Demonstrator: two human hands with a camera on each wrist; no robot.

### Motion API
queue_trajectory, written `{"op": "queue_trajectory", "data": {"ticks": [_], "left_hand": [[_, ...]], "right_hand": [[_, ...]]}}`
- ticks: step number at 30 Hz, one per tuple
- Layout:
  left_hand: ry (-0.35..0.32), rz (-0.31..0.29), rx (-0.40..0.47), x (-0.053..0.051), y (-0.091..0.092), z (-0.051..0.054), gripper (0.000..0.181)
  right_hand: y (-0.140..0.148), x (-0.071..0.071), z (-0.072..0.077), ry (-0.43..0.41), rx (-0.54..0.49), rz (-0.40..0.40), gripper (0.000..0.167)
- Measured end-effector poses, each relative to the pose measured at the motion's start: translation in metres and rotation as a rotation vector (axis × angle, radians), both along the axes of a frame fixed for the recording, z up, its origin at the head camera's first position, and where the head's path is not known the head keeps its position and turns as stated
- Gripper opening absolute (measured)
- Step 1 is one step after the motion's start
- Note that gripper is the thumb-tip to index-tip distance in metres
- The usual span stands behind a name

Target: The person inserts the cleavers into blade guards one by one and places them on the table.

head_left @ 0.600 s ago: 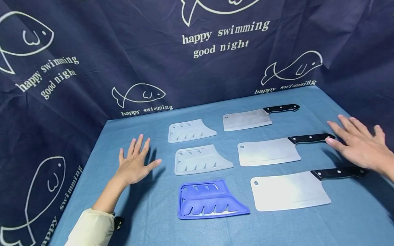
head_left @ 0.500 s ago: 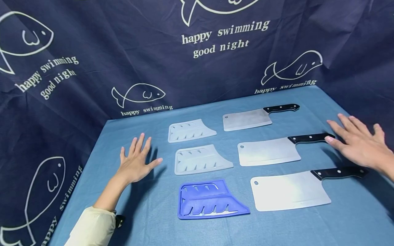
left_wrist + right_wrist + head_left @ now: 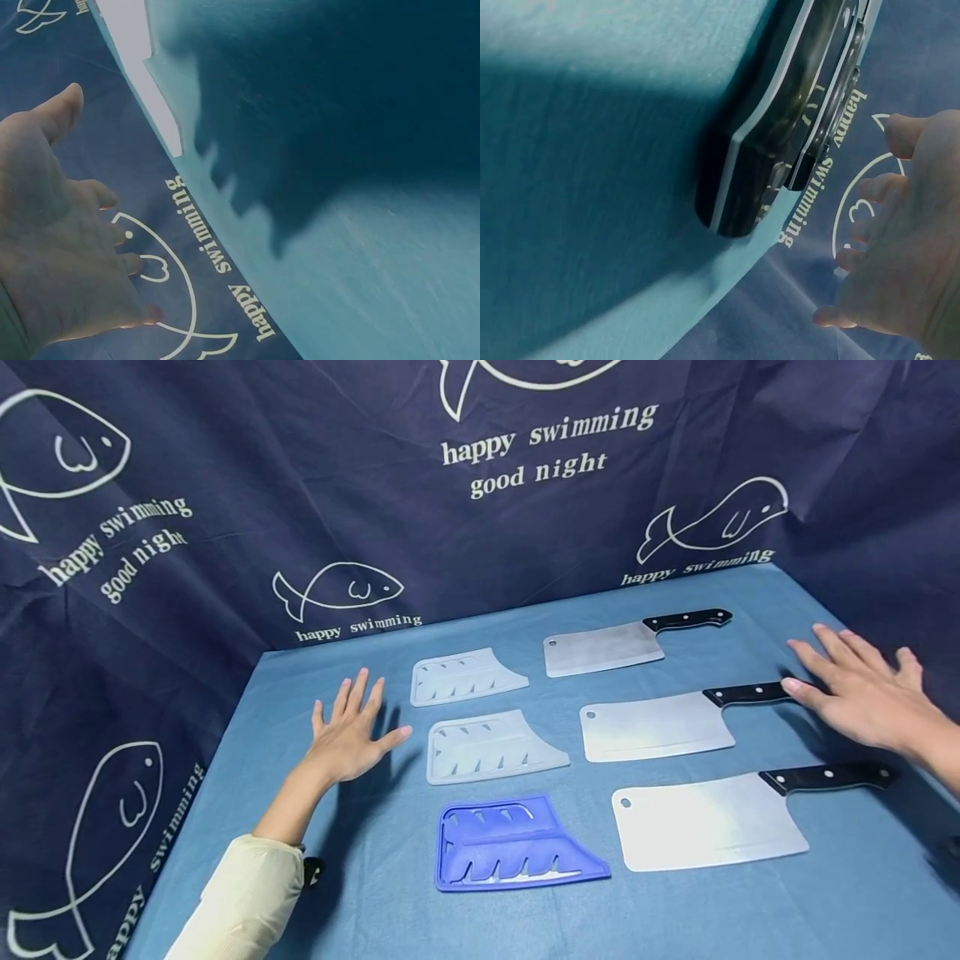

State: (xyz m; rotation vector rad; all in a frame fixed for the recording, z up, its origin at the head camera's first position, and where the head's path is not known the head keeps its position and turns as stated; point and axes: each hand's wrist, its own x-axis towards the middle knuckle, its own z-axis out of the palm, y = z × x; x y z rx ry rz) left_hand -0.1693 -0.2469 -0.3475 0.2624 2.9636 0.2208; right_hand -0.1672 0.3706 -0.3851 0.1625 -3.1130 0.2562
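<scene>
My left hand (image 3: 347, 742) hovers over the table with its fingers spread, left of the sheaths, holding nothing. Above the handle ends of the nearer cleavers is my right hand (image 3: 862, 693), fingers likewise spread and holding nothing. Three cleavers with black handles lie flat in a column: a far cleaver (image 3: 603, 650), a middle cleaver (image 3: 652, 728) and a near cleaver (image 3: 708, 824). The right hand hides the end of the middle handle. To their left lie a far whitish blade sheath (image 3: 465, 678), a middle whitish sheath (image 3: 487, 750) and a near blue sheath (image 3: 510, 842).
A blue cloth covers the table (image 3: 367, 893). Behind it and along the sides hangs a dark blue curtain (image 3: 225, 460) with white fish drawings and lettering. In the right wrist view, a black knife handle (image 3: 761, 150) stands large beside the hand.
The left hand has moved right and slightly away, closer to the sheaths. The right hand has shifted a little left and up in the view. Cleavers and sheaths lie as before.
</scene>
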Motion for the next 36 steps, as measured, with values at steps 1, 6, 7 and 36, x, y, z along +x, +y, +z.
{"op": "queue_trajectory", "data": {"ticks": [1,6,7,36], "left_hand": [[-0.002,-0.003,0.005,-0.002,0.002,0.0,0.092],[-0.01,-0.009,0.015,-0.011,0.008,0.002,0.092],[-0.011,-0.013,0.015,-0.012,0.01,0.002,0.092],[-0.069,-0.093,0.018,-0.06,0.041,0.005,0.093]], "right_hand": [[0.0,-0.002,0.0,0.001,-0.003,0.004,0.071],[-0.004,-0.007,0.002,-0.005,-0.021,0.021,0.069],[-0.005,-0.008,0.002,-0.008,-0.024,0.022,0.069],[-0.032,-0.056,0.014,-0.003,-0.15,0.079,0.071]]}}
